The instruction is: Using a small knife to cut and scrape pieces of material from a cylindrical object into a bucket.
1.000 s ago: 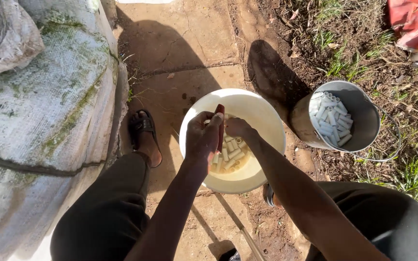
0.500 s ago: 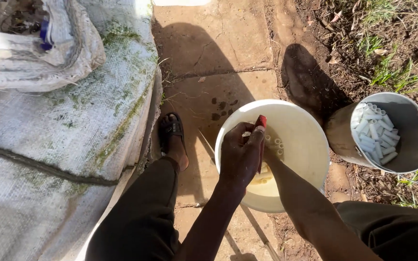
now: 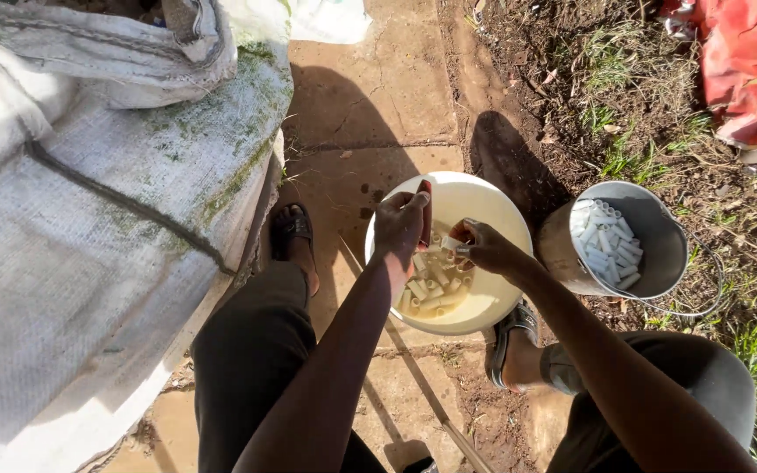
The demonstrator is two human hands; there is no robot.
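A cream plastic basin [image 3: 492, 203] sits on the concrete between my feet, with several short white tube pieces [image 3: 431, 291] in yellowish water. Over it, my left hand [image 3: 398, 226] is closed around a red-handled tool, probably a knife [image 3: 427, 208], held upright. My right hand [image 3: 482, 245] pinches one white tube piece [image 3: 454, 245] just beside the tool. To the right stands a grey metal bucket [image 3: 659, 254] holding several more white tube pieces [image 3: 606, 245].
A large white woven sack [image 3: 89, 228] with green stains fills the left side, close to my left leg. Dirt and grass lie beyond the bucket, with red cloth [image 3: 751, 66] at top right. A thin rod [image 3: 431, 403] lies on the concrete under the basin.
The view has shifted, so the basin and bucket sit lower and further right. My right hand has come up beside the tool and now pinches a tube piece; the left still grips the red-handled tool.
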